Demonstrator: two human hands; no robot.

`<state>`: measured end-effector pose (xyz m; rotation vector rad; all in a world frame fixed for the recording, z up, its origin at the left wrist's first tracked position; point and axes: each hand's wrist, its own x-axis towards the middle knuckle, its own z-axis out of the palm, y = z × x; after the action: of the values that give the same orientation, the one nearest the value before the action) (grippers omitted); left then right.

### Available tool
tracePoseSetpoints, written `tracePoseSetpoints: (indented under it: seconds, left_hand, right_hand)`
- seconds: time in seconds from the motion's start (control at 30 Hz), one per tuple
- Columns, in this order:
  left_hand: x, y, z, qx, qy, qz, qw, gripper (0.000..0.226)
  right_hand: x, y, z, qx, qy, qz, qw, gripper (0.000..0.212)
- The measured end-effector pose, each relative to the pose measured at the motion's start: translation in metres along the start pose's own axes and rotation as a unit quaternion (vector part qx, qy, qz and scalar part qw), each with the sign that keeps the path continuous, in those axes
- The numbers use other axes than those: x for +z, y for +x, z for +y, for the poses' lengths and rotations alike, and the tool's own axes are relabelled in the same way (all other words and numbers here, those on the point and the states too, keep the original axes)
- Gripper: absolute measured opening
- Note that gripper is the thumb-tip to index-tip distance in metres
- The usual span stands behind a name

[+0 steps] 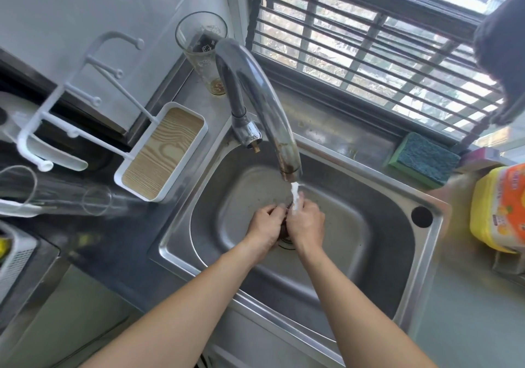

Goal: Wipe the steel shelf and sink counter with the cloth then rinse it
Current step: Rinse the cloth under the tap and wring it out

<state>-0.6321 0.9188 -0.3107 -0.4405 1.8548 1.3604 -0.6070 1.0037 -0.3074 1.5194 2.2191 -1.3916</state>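
Over the steel sink (377,242) my left hand (265,227) and my right hand (306,222) are pressed together around a small dark cloth (285,225), of which only a sliver shows between the fingers. Water (295,197) runs from the curved steel faucet (255,97) onto the right hand and the cloth. The steel counter (341,134) rims the sink behind and at the sides.
A tall glass (203,52) stands behind the faucet. A white rack with a wood-pattern tray (163,148) sits left of the sink. A green and blue sponge (423,160) lies at the back right, beside a yellow detergent bottle (500,211). Window bars (369,43) run behind.
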Motion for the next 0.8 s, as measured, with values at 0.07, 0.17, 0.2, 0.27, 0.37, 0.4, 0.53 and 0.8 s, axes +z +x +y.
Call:
tracePoseSetpoints:
  seconds: [0.07,0.17,0.2,0.27,0.37,0.4,0.53,0.8]
  left_hand:
    - [-0.001,0.001,0.001,0.012,-0.015,0.017,1.000,0.030]
    - [0.000,0.002,0.007,-0.047,-0.150,0.004,0.987,0.028]
    - [0.001,0.003,0.010,-0.070,-0.184,0.000,0.980,0.032]
    - [0.004,0.004,0.015,-0.076,-0.166,-0.005,0.983,0.035]
    - [0.009,0.005,0.016,-0.028,-0.103,0.007,0.994,0.030]
    - [0.009,0.006,0.014,-0.023,-0.098,0.014,0.995,0.031]
    - [0.011,0.008,0.009,-0.019,-0.121,0.039,0.992,0.046]
    - [0.010,0.002,0.010,0.023,0.009,0.014,1.000,0.060]
  right_hand:
    - [-0.002,0.003,-0.004,0.048,0.104,0.008,0.993,0.047]
    - [-0.003,0.006,-0.003,0.079,0.183,-0.043,0.979,0.036]
    - [-0.003,0.002,-0.002,0.051,0.163,-0.066,0.983,0.037]
    - [0.002,-0.007,0.001,-0.017,0.125,-0.092,0.988,0.045]
    - [0.009,-0.013,0.008,-0.091,0.065,-0.047,0.993,0.058]
    - [0.010,-0.013,0.010,-0.110,0.059,-0.020,0.992,0.051]
    - [0.005,-0.011,0.009,-0.182,0.051,0.045,0.981,0.023]
    - [-0.006,-0.005,0.007,-0.104,0.040,0.078,0.991,0.045]
